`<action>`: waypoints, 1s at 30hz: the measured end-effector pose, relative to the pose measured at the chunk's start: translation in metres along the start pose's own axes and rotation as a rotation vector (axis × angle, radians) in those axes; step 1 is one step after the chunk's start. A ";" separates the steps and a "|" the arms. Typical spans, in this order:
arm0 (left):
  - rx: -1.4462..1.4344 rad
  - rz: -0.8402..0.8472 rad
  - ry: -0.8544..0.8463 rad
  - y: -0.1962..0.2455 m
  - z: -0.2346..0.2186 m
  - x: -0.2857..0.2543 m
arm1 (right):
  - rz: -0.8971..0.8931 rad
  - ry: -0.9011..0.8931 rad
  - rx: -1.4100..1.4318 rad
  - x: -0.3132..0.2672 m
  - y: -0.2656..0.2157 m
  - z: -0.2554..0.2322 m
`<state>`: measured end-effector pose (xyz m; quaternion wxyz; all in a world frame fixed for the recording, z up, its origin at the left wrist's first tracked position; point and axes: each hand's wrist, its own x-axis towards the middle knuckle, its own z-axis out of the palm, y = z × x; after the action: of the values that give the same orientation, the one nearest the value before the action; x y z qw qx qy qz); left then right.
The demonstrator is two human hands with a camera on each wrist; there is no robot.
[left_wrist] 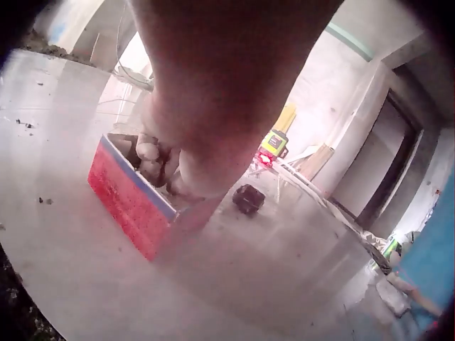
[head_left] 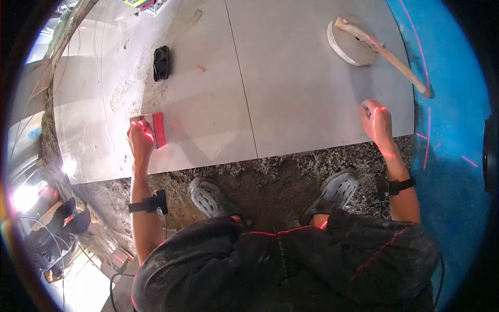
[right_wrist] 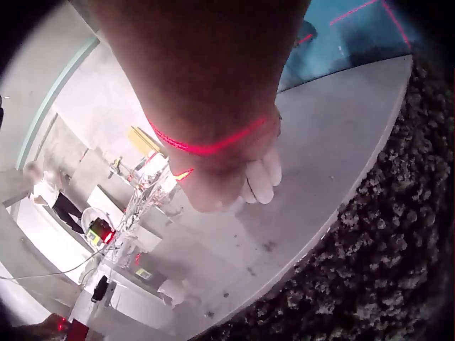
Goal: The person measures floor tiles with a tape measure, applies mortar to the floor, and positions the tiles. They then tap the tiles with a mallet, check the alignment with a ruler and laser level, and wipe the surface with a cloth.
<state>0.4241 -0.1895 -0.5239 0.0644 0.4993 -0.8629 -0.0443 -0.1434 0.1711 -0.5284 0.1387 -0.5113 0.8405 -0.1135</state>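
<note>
My left hand [head_left: 140, 139] is at a small open-topped red carton with a blue rim [head_left: 159, 130], which stands on a large grey tile [head_left: 192, 104]. In the left wrist view the curled fingers [left_wrist: 148, 151] reach down inside the carton [left_wrist: 131, 199]; its walls and the hand hide the contents, and I cannot tell whether they grasp anything. Over at the right, my right hand [head_left: 377, 124] is low over the neighbouring tile [head_left: 301, 93] near its front edge. Its fingers [right_wrist: 261, 186] are loosely curled, with nothing visible in them.
A black two-part object [head_left: 161, 63] lies beyond the carton. Back right, a wooden-handled tool [head_left: 400, 66] lies across a round pale disc [head_left: 340, 49]. A green laser level [left_wrist: 274, 144] stands farther off. Rough mortar [head_left: 280, 177] borders the tiles; blue sheeting [head_left: 452, 104] lies right.
</note>
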 end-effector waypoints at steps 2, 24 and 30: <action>0.016 -0.058 0.009 0.003 -0.004 0.002 | 0.029 0.083 0.062 0.003 -0.001 0.009; -0.080 0.605 -0.352 0.217 0.038 0.088 | 0.048 0.038 -0.079 0.013 0.013 0.026; 0.053 0.792 -0.374 0.237 0.038 0.117 | 0.127 0.018 -0.029 0.013 0.005 0.024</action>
<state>0.1580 -0.1724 -0.5203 -0.0935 0.1146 -0.9854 -0.0838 -0.1452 0.1603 -0.5540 0.1306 -0.4579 0.8740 -0.0970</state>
